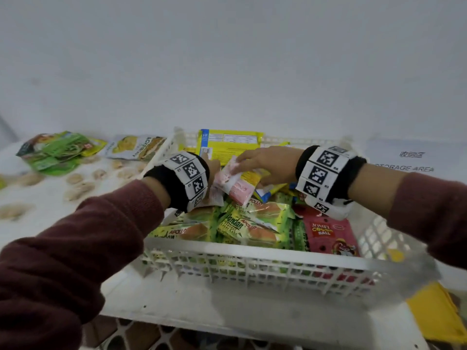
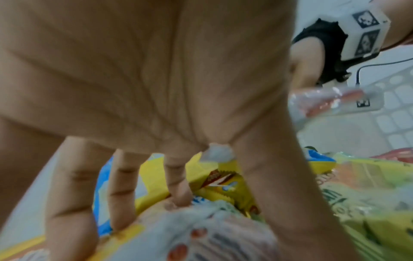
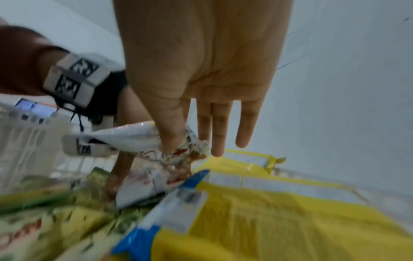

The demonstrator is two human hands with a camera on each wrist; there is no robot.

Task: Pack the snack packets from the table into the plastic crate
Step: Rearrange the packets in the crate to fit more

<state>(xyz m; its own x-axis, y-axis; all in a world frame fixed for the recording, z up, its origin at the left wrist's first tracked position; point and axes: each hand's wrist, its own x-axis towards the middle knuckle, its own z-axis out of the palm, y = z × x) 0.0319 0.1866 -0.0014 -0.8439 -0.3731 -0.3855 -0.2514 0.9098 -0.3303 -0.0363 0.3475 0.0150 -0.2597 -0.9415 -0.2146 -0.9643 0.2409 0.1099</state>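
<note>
A white plastic lattice crate (image 1: 252, 256) stood on the white table (image 1: 156, 294), already heaped with snack packets. Both hands were over its far half. The right hand (image 1: 267, 164) pinched one small pink-and-white packet (image 1: 233, 183) between thumb and forefinger, its other three fingers (image 3: 245, 127) held straight and apart from the wrapper, just above the pile. The left hand (image 1: 213, 165) was stretched down with fingers spread; four fingers (image 2: 121, 192) showed in the left wrist view, their tips touching a crumpled pale packet with red print (image 2: 201, 233) on top of the heap. Whether the left hand also gripped anything, I could not tell.

Inside the crate, at least four green-and-yellow Apollo pandan cake packets (image 1: 242, 226) lay along the near side, one red Jomei cocoa ball packet (image 1: 328, 236) at the near right corner, and one large yellow packet with a blue edge (image 1: 230, 145) leaned against the far wall.

Outside the crate, on the table to the left, lay one pale jackfruit packet (image 1: 134, 147) and a blurred cluster of green packets (image 1: 58, 152), too smeared to count.
</note>
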